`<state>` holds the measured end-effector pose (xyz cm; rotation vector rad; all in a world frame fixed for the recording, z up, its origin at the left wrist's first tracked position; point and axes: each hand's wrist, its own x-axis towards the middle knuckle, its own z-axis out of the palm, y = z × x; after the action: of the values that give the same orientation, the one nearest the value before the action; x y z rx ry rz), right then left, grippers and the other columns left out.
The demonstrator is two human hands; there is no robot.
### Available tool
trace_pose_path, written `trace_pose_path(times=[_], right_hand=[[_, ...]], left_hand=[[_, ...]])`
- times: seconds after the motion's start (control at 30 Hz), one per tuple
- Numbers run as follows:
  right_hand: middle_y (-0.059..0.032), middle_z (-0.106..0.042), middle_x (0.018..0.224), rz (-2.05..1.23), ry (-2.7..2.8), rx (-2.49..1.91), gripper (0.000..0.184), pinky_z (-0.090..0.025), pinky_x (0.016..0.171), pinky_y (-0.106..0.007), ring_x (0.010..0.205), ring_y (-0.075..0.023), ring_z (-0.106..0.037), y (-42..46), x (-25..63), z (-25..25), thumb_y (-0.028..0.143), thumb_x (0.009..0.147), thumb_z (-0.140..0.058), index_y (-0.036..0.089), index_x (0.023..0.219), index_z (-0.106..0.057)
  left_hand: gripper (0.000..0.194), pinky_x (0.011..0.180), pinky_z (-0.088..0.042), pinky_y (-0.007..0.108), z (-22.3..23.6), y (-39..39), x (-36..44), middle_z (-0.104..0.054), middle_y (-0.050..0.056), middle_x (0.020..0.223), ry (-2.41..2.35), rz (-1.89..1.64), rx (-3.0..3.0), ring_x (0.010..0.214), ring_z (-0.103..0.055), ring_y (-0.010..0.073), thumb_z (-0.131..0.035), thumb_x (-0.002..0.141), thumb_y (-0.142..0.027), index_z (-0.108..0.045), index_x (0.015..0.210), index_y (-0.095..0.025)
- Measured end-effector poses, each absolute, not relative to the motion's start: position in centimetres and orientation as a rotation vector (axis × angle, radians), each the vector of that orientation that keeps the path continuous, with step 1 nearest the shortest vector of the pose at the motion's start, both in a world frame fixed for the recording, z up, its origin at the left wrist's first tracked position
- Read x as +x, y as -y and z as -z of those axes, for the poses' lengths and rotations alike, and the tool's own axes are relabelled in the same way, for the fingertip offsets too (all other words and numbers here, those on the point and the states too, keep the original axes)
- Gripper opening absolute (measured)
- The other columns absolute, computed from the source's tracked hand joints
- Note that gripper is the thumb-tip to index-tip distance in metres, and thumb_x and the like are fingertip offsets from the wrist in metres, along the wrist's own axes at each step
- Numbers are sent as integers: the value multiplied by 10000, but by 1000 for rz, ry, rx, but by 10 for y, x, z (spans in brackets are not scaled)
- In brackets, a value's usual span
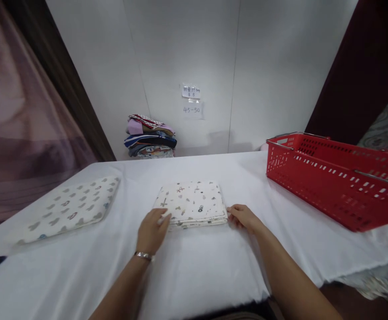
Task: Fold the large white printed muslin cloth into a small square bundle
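Note:
A folded white cloth (190,200) with small printed figures lies in layers in the middle of the table. At its near left corner is my left hand (152,229), thumb and fingers closed on the edge, a metal bracelet at the wrist. My right hand (243,216) pinches the near right corner between thumb and fingertips. Further left lies a second folded white cloth (77,204) with a grey print, flat and apart from both hands.
A red plastic basket (317,186) with metal handles stands on the right of the white-covered table (200,266). Behind the far edge rises a stack of folded fabrics (151,138). Two paper notes (193,110) are stuck to the wall; a curtain (24,106) hangs at left.

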<state>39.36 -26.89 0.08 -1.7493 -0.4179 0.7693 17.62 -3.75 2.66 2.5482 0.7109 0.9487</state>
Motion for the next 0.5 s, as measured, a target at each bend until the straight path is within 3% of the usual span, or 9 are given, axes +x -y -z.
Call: trace_pose_path(times=[0.07, 0.23, 0.37, 0.5], right_hand=[[22, -555, 515, -753, 465, -1763, 250, -232, 310, -177, 335, -52, -435, 270, 395, 0, 370, 759, -578, 157, 645, -513], [31, -549, 496, -816, 544, -1733, 218, -236, 312, -178, 347, -52, -435, 272, 391, -5, 316, 753, -556, 166, 605, -499], [25, -571, 513, -890, 562, -1681, 161, -233, 308, -180, 348, -62, -453, 273, 389, -8, 283, 737, -555, 163, 636, -520], [28, -574, 514, -910, 556, -1654, 111, -226, 307, -172, 349, -57, -456, 272, 389, -7, 248, 707, -569, 157, 654, -533]], left_hand=[[235, 790, -420, 351, -36, 59, 192, -613, 31, 892, -504, -819, 2624, 872, -546, 217, -445, 826, -383, -600, 864, -211], [191, 785, -395, 323, -51, 112, 242, -617, 33, 880, -197, -582, 2665, 875, -522, 185, -501, 820, -351, -629, 856, -213], [233, 730, -396, 312, -36, 135, 272, -606, 38, 848, -233, -463, 2658, 843, -519, 188, -611, 736, -405, -639, 843, -200], [200, 708, -389, 299, -20, 141, 282, -596, 35, 819, -375, -436, 2641, 813, -520, 176, -610, 734, -380, -644, 792, -192]])
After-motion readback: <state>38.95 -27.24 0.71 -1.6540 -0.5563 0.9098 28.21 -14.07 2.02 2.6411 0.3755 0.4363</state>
